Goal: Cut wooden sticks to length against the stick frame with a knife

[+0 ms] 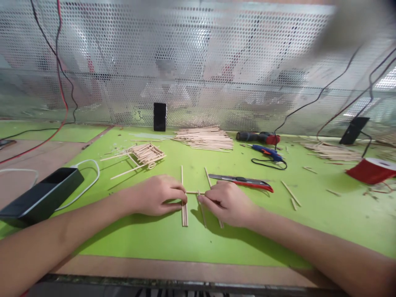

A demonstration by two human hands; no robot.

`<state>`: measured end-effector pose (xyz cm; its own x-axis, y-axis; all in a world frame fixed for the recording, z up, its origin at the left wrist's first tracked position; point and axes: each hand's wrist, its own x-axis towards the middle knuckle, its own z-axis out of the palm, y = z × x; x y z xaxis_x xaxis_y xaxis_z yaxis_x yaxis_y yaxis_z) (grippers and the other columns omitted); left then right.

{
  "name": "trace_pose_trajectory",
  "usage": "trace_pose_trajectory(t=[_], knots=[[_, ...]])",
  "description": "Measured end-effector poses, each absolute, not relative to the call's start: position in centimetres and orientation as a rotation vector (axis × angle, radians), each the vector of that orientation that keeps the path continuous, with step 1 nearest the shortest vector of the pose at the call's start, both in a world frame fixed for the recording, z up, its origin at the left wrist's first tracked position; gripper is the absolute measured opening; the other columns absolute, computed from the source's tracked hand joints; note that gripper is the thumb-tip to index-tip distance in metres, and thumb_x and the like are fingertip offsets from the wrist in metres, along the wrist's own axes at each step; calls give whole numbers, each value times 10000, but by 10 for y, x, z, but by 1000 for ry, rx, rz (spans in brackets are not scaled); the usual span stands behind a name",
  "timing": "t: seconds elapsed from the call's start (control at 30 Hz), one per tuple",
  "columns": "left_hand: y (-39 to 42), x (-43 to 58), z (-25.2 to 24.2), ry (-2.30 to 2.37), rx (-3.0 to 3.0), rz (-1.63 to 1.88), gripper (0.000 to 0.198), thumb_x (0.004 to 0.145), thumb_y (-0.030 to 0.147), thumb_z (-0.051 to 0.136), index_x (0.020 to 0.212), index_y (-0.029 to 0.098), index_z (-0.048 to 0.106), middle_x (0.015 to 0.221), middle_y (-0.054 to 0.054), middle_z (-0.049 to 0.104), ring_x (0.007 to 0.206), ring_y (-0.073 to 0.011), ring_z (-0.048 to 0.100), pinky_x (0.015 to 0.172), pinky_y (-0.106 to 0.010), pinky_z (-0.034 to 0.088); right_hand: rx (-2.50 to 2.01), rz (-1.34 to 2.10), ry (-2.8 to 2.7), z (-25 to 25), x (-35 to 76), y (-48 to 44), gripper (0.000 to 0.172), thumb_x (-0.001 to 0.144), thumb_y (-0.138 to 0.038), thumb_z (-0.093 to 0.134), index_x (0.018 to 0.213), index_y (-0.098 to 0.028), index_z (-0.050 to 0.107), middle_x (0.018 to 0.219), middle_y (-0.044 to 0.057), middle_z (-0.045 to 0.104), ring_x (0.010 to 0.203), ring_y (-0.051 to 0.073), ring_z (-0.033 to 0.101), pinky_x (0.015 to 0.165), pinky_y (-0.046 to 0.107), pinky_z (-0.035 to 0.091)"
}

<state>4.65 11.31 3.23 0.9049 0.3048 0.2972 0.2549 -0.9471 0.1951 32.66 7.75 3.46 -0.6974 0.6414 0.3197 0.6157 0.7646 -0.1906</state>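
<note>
My left hand (156, 194) is closed, its fingertips pinching a long thin wooden stick (183, 206) that lies upright on the green mat (185, 235). My right hand (227, 202) is closed too, pinching the end of a short cross stick (193, 192) that spans between the two hands. Two more long sticks (207, 176) run under the right hand. A small part-built stick frame (145, 154) lies to the upper left.
A pile of sticks (204, 138) lies behind, a utility knife (244, 181) just beyond my right hand, a blue glue gun (267, 152), a red-black tool (258, 137), a red spool (373, 170), a black box (41, 196) with white cable, a perforated metal screen (198, 62).
</note>
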Motion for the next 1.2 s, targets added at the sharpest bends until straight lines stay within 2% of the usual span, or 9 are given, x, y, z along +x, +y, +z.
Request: trace_pose_trajectory(t=[0.07, 0.2, 0.37, 0.63, 0.87, 1.07, 1.2], knots=[[113, 46, 32, 426, 2921, 491, 170, 1061, 307, 637, 1135, 210, 755, 1180, -102, 789, 998, -240, 744, 865, -351, 538, -954, 96, -2588, 35, 327, 80, 527, 1125, -349, 445, 642, -194, 588, 566, -10, 530, 532, 127, 434, 631, 316, 315], [113, 45, 32, 418, 2923, 489, 175, 1065, 310, 628, 1143, 216, 755, 1196, -97, 790, 1021, -239, 743, 884, -351, 530, -848, 137, -2588, 38, 331, 83, 334, 1087, -299, 519, 846, -186, 720, 732, 23, 684, 675, 156, 590, 717, 321, 385], [114, 45, 30, 416, 2923, 500, 178, 1068, 313, 627, 1143, 217, 756, 1206, -91, 791, 1029, -241, 747, 891, -356, 525, -667, 197, -2634, 36, 333, 84, 225, 1063, -251, 580, 962, -189, 771, 884, 40, 762, 799, 178, 664, 811, 343, 441], [113, 46, 32, 410, 2921, 499, 185, 1069, 317, 633, 1161, 217, 759, 1186, -82, 793, 1022, -237, 744, 889, -357, 520, -526, 119, -2713, 35, 331, 82, 232, 1091, -220, 557, 1211, -189, 753, 1121, 58, 794, 949, 198, 689, 875, 359, 475], [113, 47, 32, 414, 2918, 477, 190, 1075, 325, 630, 1156, 215, 762, 1196, -77, 790, 1032, -239, 747, 892, -357, 519, -414, 106, -2729, 34, 331, 83, 253, 1105, -229, 535, 1226, -169, 750, 1176, 61, 796, 965, 210, 685, 867, 375, 491], [114, 46, 31, 415, 2919, 498, 214, 1087, 346, 607, 1164, 220, 763, 1196, -78, 793, 1036, -238, 746, 901, -355, 513, -448, 228, -2747, 36, 328, 79, 337, 1080, -178, 519, 1367, -164, 695, 1288, 86, 777, 1084, 240, 690, 946, 396, 519], [115, 46, 29, 415, 2915, 507, 223, 1092, 359, 595, 1156, 229, 763, 1188, -67, 795, 1027, -233, 746, 898, -353, 507, -460, 261, -2748, 37, 327, 79, 330, 1084, -205, 533, 1364, -175, 706, 1286, 82, 781, 1094, 243, 701, 965, 402, 531]])
